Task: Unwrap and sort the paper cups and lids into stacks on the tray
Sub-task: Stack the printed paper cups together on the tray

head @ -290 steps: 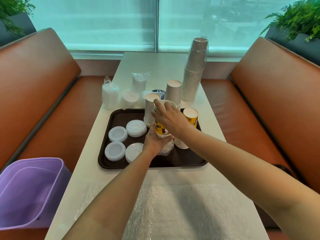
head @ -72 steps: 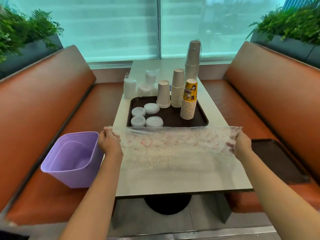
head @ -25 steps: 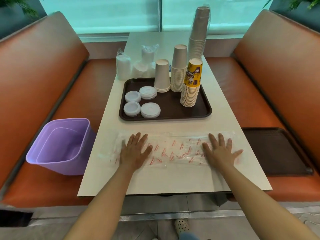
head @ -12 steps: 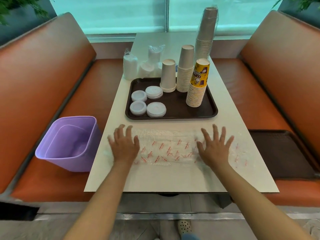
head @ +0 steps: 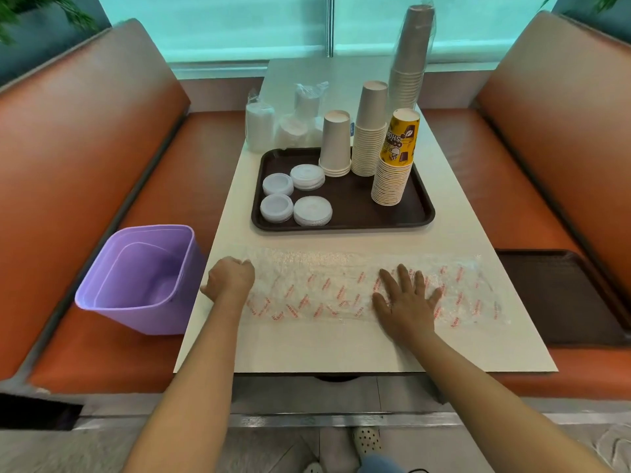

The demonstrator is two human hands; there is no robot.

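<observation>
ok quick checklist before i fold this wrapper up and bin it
1. Wrapper lying flat on the table: ok.
2. Left hand gripping the wrapper's left end: ok, fingers curled at its edge.
3. Right hand pinning it: ok, palm flat on the plastic.
4. Purple bin open beside the left hand: ok.
5. Wrapper apart from the tray: ok, a bare strip of table lies between.
6. Wrapper empty of cups: cannot tell for sure, looks flat.

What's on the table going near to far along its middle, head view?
Plastic wrapper flat on the table, under both hands → brown tray → lid stacks → cup stacks → tall wrapped cup stack.
</observation>
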